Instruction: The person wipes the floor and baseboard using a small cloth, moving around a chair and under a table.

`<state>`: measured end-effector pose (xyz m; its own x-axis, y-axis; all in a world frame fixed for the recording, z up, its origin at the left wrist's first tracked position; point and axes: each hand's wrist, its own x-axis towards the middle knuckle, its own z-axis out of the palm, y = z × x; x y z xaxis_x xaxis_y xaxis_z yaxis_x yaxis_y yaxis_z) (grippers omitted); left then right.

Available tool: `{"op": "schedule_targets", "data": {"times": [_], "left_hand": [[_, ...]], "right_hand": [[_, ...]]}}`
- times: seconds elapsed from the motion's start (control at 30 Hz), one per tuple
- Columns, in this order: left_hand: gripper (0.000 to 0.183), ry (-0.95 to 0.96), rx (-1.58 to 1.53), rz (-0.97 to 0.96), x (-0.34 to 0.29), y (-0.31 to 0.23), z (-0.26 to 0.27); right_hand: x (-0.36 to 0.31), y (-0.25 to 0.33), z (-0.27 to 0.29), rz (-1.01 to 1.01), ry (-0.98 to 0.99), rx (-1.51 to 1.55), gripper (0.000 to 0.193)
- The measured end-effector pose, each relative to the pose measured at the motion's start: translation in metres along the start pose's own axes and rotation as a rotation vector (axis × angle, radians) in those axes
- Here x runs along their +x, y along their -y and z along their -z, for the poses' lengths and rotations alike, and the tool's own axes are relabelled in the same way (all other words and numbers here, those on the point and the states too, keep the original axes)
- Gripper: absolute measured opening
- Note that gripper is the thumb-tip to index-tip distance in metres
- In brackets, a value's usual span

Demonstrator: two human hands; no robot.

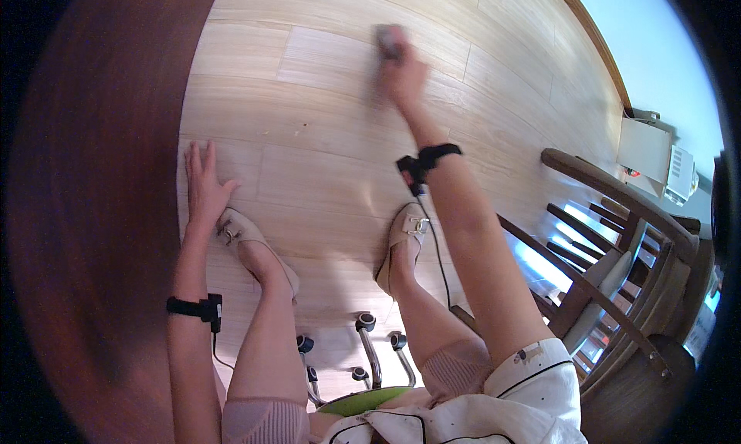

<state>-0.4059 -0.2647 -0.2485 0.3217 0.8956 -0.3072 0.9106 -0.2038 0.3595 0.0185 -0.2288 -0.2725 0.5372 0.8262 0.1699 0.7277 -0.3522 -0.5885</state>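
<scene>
Right hand: the right hand (401, 74) is stretched far out over the wooden floor (324, 120), fingers closed around a small grey block-like object (388, 41); the picture is blurred there, so the object's kind cannot be told.
Grey object: it sits at the fingertips, pressed on or just above the floor, well beyond the right shoe (403, 243).
Right wrist: a black strap with a small black unit (421, 162) wraps it, and a thin dark cable runs back along the forearm.
Left hand: the left hand (202, 183) lies open and flat, fingers spread, palm on the floor, holding nothing.
Left hand's place: just beside the toe of the left shoe (255, 247), and near the edge of the dark reddish-brown curved surface (100, 212).
Left wrist: a second black strap with a unit (199, 308).
Shoes: both beige, with metal buckles, flat on the floor.
Under the person: the castors and chrome legs of a chair base (363, 351), with a green seat edge.
Off to the right shoe's far side: a dark wooden chair (617, 251).
</scene>
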Motion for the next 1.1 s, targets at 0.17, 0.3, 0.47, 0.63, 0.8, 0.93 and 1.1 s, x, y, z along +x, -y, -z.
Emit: {"op": "schedule_targets", "data": {"times": [0.17, 0.3, 0.47, 0.63, 0.8, 0.93, 1.1], "left_hand": [[0.097, 0.006, 0.028, 0.061, 0.010, -0.017, 0.005], [0.091, 0.027, -0.014, 0.031, 0.004, 0.007, 0.006], [0.078, 0.171, 0.114, -0.127, -0.010, 0.025, 0.037], [0.080, 0.153, 0.120, -0.187, -0.006, 0.022, 0.032], [0.084, 0.108, 0.122, -0.192, -0.009, 0.033, 0.027], [0.079, 0.093, 0.074, -0.168, -0.005, 0.032, 0.023], [0.077, 0.080, 0.093, -0.143, -0.005, 0.038, 0.024]], "right_hand": [[-0.080, 0.102, -0.067, 0.513, 0.276, 0.105, 0.035], [-0.133, 0.113, -0.045, 0.514, 0.549, 0.404, 0.034], [-0.071, 0.027, 0.048, 0.120, 0.008, 0.385, 0.033], [-0.028, -0.138, 0.106, -0.060, -0.248, -0.055, 0.036], [-0.070, -0.018, 0.036, -0.041, 0.024, -0.093, 0.045], [-0.131, 0.099, -0.021, 0.312, 0.221, 0.464, 0.033], [-0.137, 0.102, -0.012, 0.385, 0.394, 0.384, 0.043]]}}
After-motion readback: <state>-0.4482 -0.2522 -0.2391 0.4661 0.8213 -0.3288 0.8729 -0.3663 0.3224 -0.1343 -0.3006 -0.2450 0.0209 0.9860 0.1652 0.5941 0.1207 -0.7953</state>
